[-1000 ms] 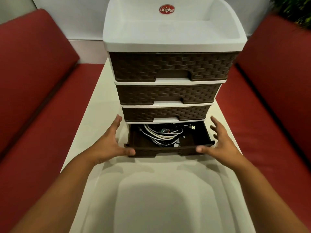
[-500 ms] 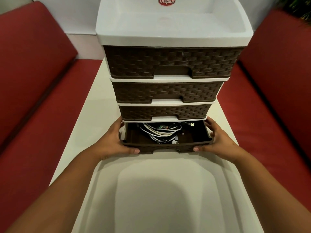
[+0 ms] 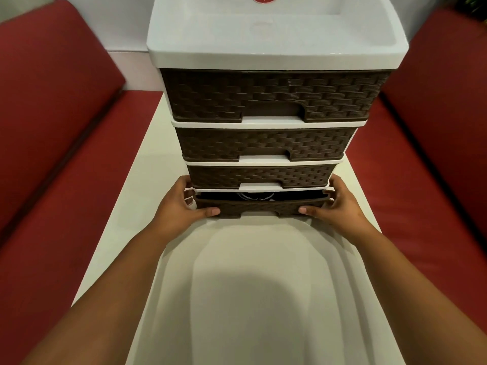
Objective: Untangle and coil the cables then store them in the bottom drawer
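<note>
Red cushioned benches [image 3: 52, 143] flank a pale table [image 3: 258, 285] on both sides; on the table stands a white drawer unit [image 3: 274, 48] with four brown woven-pattern fronts, a red logo sticker partly cut off at the top edge. Its bottom drawer [image 3: 261, 205] is pulled out only slightly, leaving a thin gap under the shelf above; through that gap a sliver of the cables [image 3: 254, 196] shows, white loops against dark. The left hand [image 3: 179, 206] grips the drawer's left end, thumb pressed on the front face and fingers wrapped round the corner; the right hand [image 3: 340, 205] holds the right end likewise, thumb on the front, fingers curled behind the edge.
</note>
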